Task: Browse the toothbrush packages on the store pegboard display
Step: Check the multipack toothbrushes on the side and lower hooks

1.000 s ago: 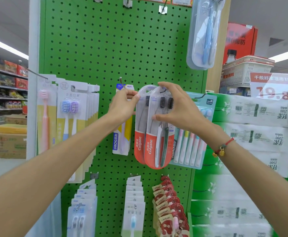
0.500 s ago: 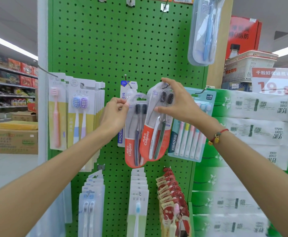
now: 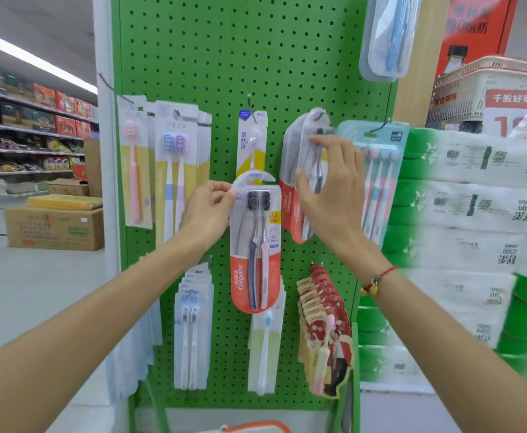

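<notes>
Your left hand (image 3: 207, 210) has carried one Colgate pack (image 3: 255, 245) down and away from its hook since half a second ago, when it still hung level with the others, while your right hand (image 3: 331, 189) has stayed up on the hanging packs (image 3: 299, 170).

Largest first: the green pegboard (image 3: 193, 57) fills the middle of your view, with stacked tissue rolls (image 3: 474, 198) to its right and a cardboard box (image 3: 56, 226) on the floor at left. Across the board hang a yellow-backed row (image 3: 178, 170), a slim white and yellow pack (image 3: 253, 142) on the centre hook and a teal four-brush pack (image 3: 378, 170) just beside your right hand, with more rows lower down.

The freed pack now hangs in front of the board, below the centre hook, facing you squarely with two dark-bristled brushes showing. Your left thumb and fingers pinch its clear top corner by the hang tab. Your right hand lies on the remaining Colgate packs, which sit tilted on their hook; thumb and fingers are spread and bent lightly around the front one, more steadying than clamping.

Expect the pack to be very light, a thin card back under a stiff but springy clear blister. The plastic is smooth and probably a little slippery, and it will swing from a one-corner pinch. Take it by the flat top margin or along the side edges, not by squeezing the bubble, which could dent.
</notes>
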A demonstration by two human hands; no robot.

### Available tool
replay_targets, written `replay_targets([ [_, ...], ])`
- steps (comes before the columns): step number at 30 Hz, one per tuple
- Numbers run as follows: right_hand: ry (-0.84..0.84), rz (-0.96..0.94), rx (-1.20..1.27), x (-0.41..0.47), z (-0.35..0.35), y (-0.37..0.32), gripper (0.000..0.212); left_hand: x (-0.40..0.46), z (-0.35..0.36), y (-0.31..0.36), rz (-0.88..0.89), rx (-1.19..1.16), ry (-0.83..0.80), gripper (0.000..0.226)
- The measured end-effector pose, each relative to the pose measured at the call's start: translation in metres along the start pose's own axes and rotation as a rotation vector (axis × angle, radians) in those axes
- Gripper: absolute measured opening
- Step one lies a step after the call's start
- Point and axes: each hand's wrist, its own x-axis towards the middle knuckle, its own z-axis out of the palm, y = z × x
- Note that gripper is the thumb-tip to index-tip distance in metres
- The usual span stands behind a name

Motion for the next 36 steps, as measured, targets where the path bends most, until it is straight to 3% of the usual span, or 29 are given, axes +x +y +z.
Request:
replay_targets([
  [3, -0.125, 0.169, 0.178, -0.046, 0.000, -0.021, 0.032, -0.032, -0.003, -0.015, -0.042, -0.077, -0.029, 0.021],
  [7, -0.464, 0.622, 0.429, -0.106, -0.002, -0.035, 0.046, -0.071, -0.006, -0.047, -0.102, -0.119, -0.058, 0.007],
  [10, -0.688, 0.799, 0.593, -0.143, -0.001, -0.035, 0.040, -0.091, -0.004, -0.077, -0.179, -0.117, -0.090, 0.006],
  [15, -0.769, 0.995, 0.710, -0.191, 0.000, -0.025, 0.025, -0.117, 0.003, -0.118, -0.283, -0.148, -0.179, 0.010],
  [19, -0.811, 1.150, 0.645, -0.209, 0.008, -0.016, 0.032, -0.136, 0.007, -0.140, -0.377, -0.191, -0.308, 0.024],
  [24, -0.814, 1.201, 0.638, -0.220, 0.010, -0.015, 0.032, -0.152, 0.001, -0.159, -0.449, -0.166, -0.446, 0.019],
  [27, -0.811, 1.191, 0.641, -0.224, 0.010, -0.015, 0.027, -0.155, 0.001, -0.162, -0.454, -0.173, -0.446, 0.014],
  [36, -0.939, 1.104, 0.669, -0.225, 0.002, -0.009, 0.045, -0.162, -0.001, -0.159, -0.441, -0.226, -0.452, 0.012],
])
